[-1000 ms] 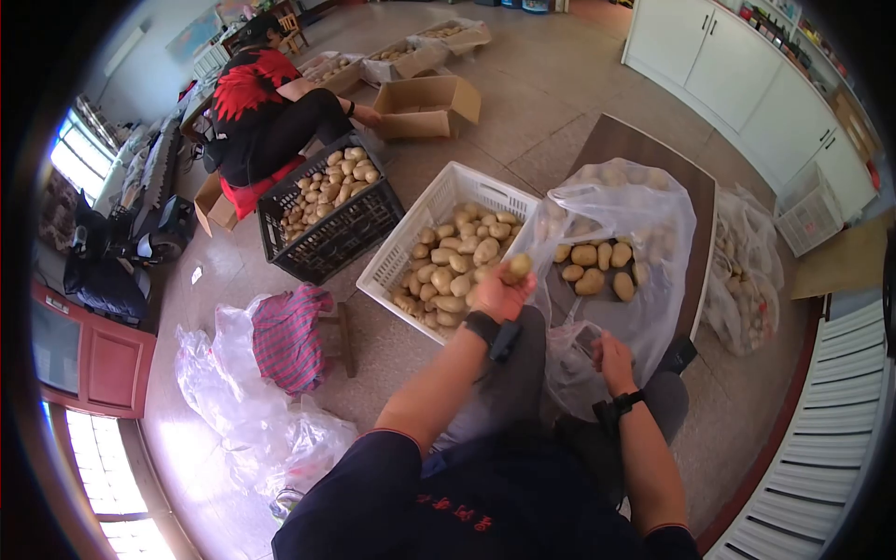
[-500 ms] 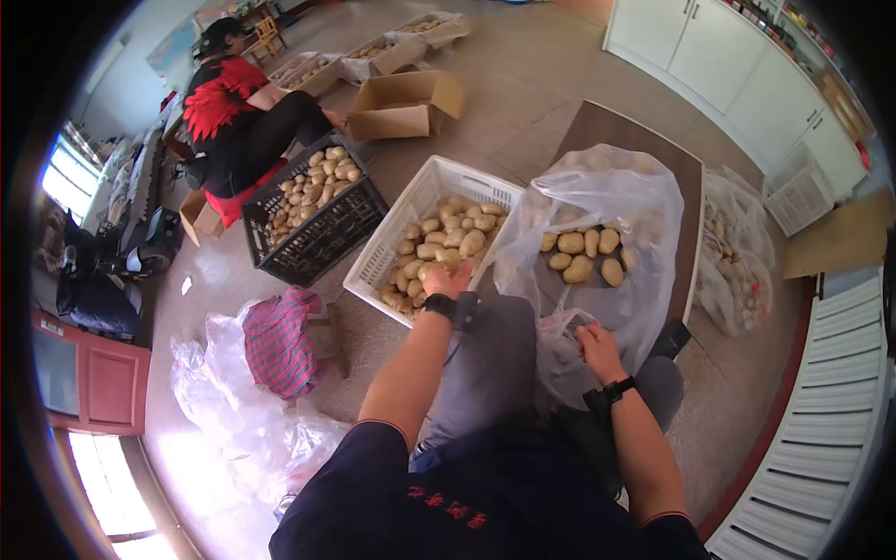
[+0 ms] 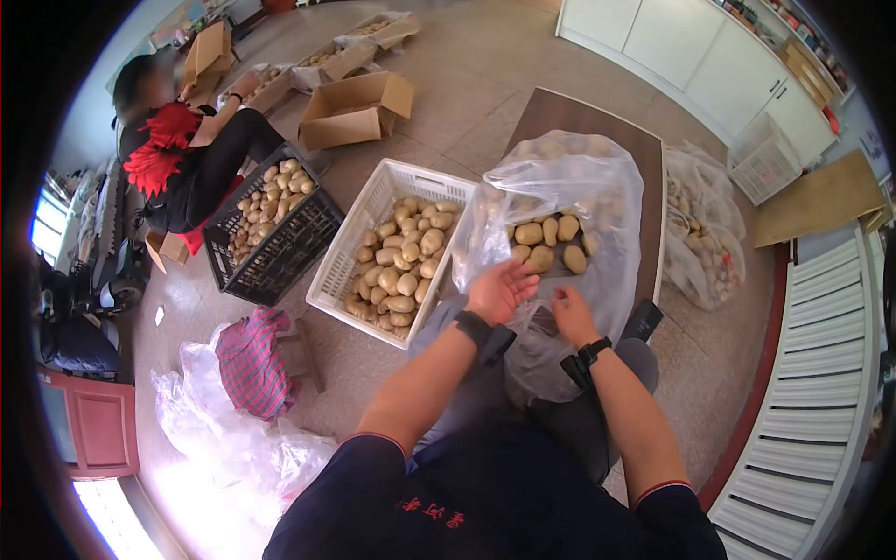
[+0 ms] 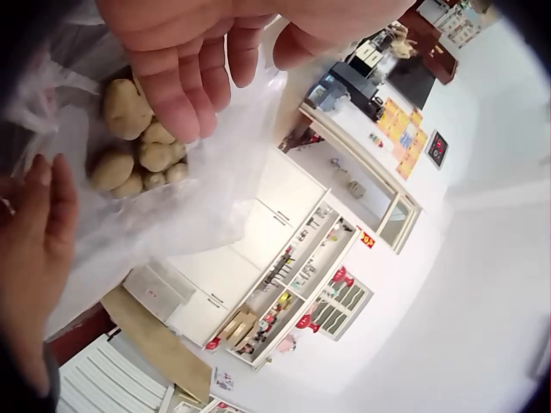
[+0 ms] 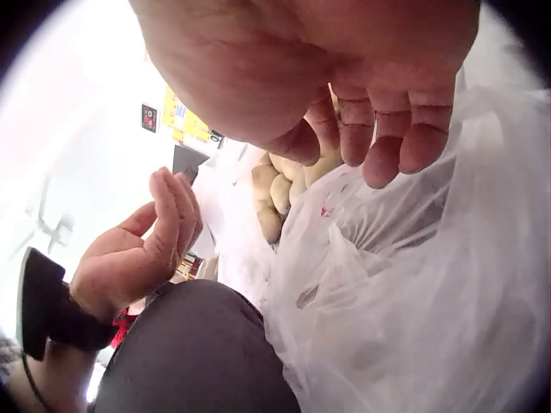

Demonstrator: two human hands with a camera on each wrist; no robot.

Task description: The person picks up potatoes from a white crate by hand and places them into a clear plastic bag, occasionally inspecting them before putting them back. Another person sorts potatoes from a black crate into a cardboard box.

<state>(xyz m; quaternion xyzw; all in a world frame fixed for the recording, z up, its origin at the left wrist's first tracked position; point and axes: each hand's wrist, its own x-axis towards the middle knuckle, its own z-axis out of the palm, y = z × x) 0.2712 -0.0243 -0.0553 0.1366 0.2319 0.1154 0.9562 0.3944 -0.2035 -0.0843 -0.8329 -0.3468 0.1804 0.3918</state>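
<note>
My left hand [image 3: 502, 293] is palm up above the near side of a clear plastic bag [image 3: 607, 182], its fingers loosely bent and nothing held. Several potatoes [image 3: 529, 233] lie in the bag's opening, just beyond the fingertips. To its right, my right hand [image 3: 574, 315] hovers over the gathered near part of the bag, fingers relaxed. In the right wrist view that hand [image 5: 344, 95] has no object between its fingers, with crumpled plastic [image 5: 405, 284] below. The left wrist view shows the left hand [image 4: 232, 52] empty above potatoes [image 4: 127, 110].
A white crate [image 3: 322, 285] of potatoes stands left of the bag, and a black crate [image 3: 271, 257] of potatoes beyond it. Another person [image 3: 177, 173] sits at the upper left near an open carton [image 3: 345, 112]. Another filled bag [image 3: 700, 233] lies right of the dark table [image 3: 551, 112].
My left hand, earlier holding a potato and then down in the white crate, has moved right to the bag, empty. My right hand has loosened from the bag's edge. The other person has raised a carton.
</note>
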